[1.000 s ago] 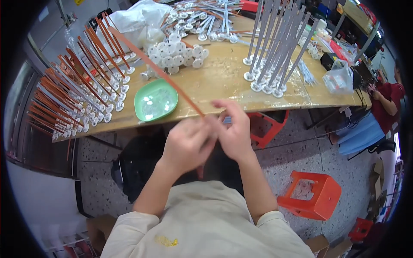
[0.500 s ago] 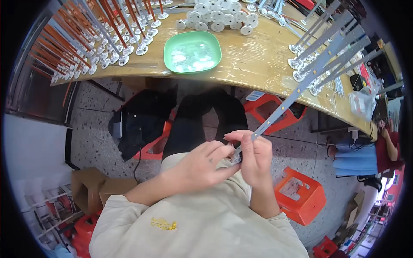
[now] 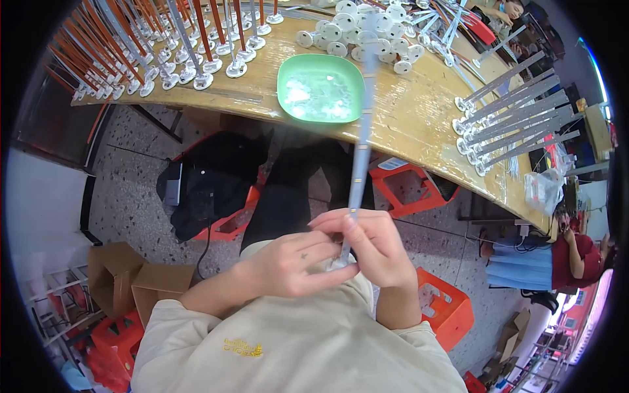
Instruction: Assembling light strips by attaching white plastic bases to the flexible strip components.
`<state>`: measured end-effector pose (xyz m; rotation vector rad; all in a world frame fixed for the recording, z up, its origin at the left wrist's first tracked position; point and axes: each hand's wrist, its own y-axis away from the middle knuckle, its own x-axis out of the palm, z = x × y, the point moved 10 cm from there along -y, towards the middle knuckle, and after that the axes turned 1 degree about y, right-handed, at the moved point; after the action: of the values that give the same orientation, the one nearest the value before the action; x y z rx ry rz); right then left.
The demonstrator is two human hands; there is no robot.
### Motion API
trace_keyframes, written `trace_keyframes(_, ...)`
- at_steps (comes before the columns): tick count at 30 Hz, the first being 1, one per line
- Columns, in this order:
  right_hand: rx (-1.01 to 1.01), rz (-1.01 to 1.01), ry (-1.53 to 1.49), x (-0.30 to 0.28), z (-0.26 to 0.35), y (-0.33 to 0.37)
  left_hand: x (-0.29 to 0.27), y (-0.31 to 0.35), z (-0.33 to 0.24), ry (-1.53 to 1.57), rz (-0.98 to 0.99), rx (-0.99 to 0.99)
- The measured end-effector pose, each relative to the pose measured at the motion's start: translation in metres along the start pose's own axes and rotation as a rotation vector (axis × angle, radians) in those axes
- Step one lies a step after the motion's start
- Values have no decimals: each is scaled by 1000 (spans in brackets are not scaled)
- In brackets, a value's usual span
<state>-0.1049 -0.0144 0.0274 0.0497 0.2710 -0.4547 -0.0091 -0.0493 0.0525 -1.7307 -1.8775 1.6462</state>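
Observation:
A long narrow grey LED strip (image 3: 362, 150) with small yellowish lights rises from my hands, its far end passing in front of the table. My right hand (image 3: 380, 252) pinches it near its lower end between thumb and fingers. Curled below that is my left hand (image 3: 295, 263), its fingers closed round a whitish, partly see-through piece (image 3: 339, 264) at the strip's bottom. Most of that piece is hidden by my fingers, so its shape cannot be made out. Both hands are close together over my lap.
On the wooden table (image 3: 413, 111) are a green tray (image 3: 284, 73) with small clear pieces, a heap of white discs (image 3: 344, 26), and upright strips on round bases, orange-brown and grey (image 3: 203, 59) left, grey (image 3: 517, 118) right. Red stools (image 3: 449, 314) and cardboard boxes (image 3: 114, 275) stand around; a person (image 3: 573, 262) is at right.
The strip has swung from leaning right to nearly upright, its top moving left. My right hand has turned with it and shifted slightly left. The left hand stays closed at the lower end.

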Motion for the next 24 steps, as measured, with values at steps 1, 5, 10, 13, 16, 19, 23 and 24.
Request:
trace_keyframes(1,2,1,9,0,0,-5,-6,0,-1,44,-50,2)
trace_keyframes(5,-55,60,26,8,3,-23,-26,2,8,144,-107,-18)
trace_keyframes(10,-138,132,9,26,22,-44,-49,23,16,425,-216,-127)
trace_keyframes(13,-157,80,-6,32,30,-52,-55,34,19,473,-253,-184)
trace_keyframes(16,-197,173,113,39,44,-61,-56,42,30,456,-234,-325)
trace_keyframes(19,-270,235,201,48,44,-61,-56,46,35,762,-281,-359)
trace_keyframes(23,-203,297,258,42,38,-63,-61,44,33,758,-256,-332)
trace_keyframes(24,-133,310,282,35,36,-67,-63,46,32,795,-284,-329)
